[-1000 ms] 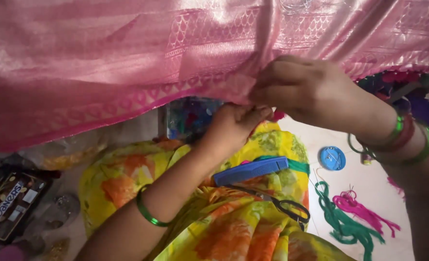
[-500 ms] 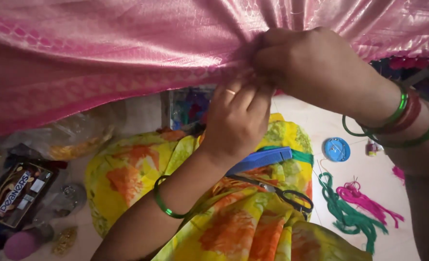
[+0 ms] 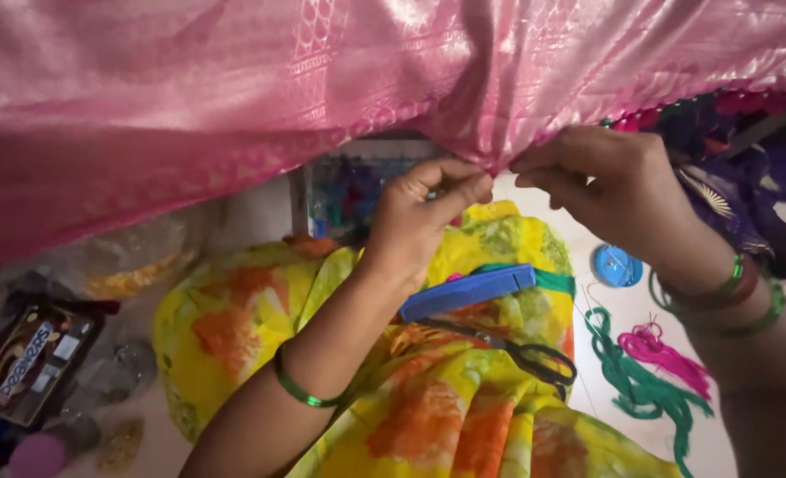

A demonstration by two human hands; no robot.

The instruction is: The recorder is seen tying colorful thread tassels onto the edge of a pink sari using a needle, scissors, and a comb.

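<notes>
Pink fabric (image 3: 233, 97) edge, seemingly pinched, hands now moved apart.

Shiny pink cloth (image 3: 233, 80) with woven patterned border, draped across the far top, its lower edge pinched into a point at centre
</notes>
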